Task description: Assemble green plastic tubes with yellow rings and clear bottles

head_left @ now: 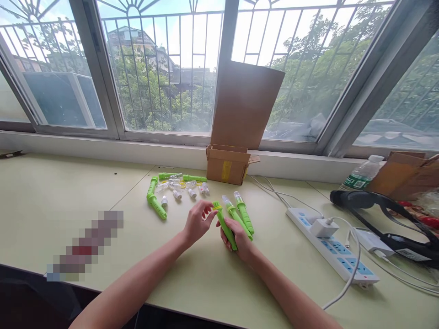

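Note:
My right hand [240, 237] is wrapped round a green plastic tube handle [226, 228], which tilts up toward my left hand. A yellow ring [217, 208] sits below the handle's threaded top end. My left hand [198, 221] has its thumb and forefinger pinched at that ring, the other fingers curled. Just beyond my right hand lie two green handles with clear tips, a nearer one [236, 217] and a farther one [244, 212]. Farther left are more green handles [156, 205], clear plastic caps [163, 186], and several small white-and-clear pieces [177, 195].
A cardboard box [224, 167] stands against the window sill. On the right lie a white power strip [329, 244] with plugged-in chargers and cables, a black strap-like headset [384, 219] and a plastic bottle [363, 173]. A blurred patch [89, 242] covers the table's left.

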Demonstrator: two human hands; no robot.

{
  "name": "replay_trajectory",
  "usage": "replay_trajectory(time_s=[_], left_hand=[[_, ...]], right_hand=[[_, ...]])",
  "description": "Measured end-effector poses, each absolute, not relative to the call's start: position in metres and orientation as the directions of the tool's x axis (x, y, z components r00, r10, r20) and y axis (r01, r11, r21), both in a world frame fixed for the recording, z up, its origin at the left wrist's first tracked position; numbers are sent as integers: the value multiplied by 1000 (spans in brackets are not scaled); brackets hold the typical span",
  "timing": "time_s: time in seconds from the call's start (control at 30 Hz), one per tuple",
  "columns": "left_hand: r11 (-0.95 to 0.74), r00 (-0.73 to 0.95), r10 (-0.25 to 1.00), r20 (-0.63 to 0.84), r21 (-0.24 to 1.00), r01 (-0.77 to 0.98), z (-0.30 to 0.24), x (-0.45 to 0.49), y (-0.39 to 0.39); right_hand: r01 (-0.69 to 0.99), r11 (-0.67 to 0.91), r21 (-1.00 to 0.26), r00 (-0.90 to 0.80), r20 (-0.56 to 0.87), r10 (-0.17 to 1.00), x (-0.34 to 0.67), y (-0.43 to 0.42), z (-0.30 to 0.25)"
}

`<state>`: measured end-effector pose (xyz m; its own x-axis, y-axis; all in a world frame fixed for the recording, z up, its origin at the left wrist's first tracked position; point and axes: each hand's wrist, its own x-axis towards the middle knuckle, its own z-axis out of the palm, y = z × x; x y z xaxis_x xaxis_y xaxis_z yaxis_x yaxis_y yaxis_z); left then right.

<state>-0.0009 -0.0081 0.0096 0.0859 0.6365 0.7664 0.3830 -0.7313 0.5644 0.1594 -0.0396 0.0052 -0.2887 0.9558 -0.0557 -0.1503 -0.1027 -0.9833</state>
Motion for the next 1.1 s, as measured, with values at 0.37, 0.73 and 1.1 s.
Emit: replay_trajectory(time_s=[0.37, 0.73, 1.1], left_hand=[[-600, 40, 708, 705, 571, 560, 7, -17, 9], [-280, 55, 863, 502, 386, 879, -14, -38, 43], [-238, 120, 896, 428, 234, 943, -13, -30, 35]], right_hand=[[-117, -69, -991, -279, -34, 960, 158, -40, 4], [-58, -24, -998, -223, -10, 975, 157, -43, 3], [116, 206, -972, -29, 204, 979, 151, -45, -3]])
